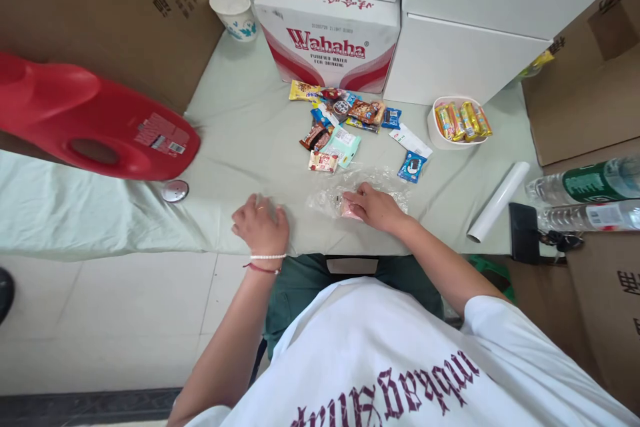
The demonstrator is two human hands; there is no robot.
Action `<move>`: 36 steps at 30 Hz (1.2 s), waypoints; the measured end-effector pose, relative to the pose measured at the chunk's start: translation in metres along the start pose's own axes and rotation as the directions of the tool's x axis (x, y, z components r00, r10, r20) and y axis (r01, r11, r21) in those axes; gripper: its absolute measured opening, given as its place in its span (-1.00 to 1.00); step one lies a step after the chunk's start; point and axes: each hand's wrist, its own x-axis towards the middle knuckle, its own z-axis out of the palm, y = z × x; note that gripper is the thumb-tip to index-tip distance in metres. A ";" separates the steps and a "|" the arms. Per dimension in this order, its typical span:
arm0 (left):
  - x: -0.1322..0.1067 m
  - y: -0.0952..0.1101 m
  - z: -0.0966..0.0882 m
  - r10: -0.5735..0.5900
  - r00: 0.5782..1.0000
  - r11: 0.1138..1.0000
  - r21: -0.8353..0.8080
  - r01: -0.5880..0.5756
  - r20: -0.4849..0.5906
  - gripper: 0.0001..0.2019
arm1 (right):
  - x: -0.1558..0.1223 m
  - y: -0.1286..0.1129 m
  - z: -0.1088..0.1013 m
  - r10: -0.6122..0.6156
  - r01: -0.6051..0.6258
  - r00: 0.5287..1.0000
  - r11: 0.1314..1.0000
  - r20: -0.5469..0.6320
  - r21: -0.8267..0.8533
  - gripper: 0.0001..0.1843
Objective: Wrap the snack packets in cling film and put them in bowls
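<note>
My left hand rests palm down on the pale green cloth, its fingers loosely bent and the thumb apart, holding nothing that shows. My right hand has its fingers closed on a small pink packet. That packet lies on or inside a crumpled clear plastic bag; I cannot tell which. Just beyond the bag is a loose pile of wrapped snacks, among them a cream and red packet, a mint green packet and a brown packet. A blue packet sits to the right of the bag.
At the back stands a Wahaha water carton. A white tub of yellow snacks, a white roll, a phone and plastic bottles are on the right. Leftward are a red jug, a round badge and paper cups.
</note>
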 end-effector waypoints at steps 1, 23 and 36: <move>-0.009 -0.004 -0.004 0.092 0.993 0.994 -0.050 -0.095 -0.073 -0.72 | 0.001 0.000 0.000 0.000 0.000 1.000 1.000 0.001 0.002 -0.52; -0.036 0.074 0.052 0.745 0.623 0.667 -0.263 -0.697 0.238 -0.58 | 0.055 0.043 -0.039 0.211 -0.216 0.969 0.976 -0.130 -0.025 -0.20; -0.018 0.078 0.048 0.775 0.535 0.628 -0.308 -0.715 0.337 -0.68 | -0.015 -0.009 -0.009 -0.145 0.149 0.988 0.982 0.045 -0.117 -0.49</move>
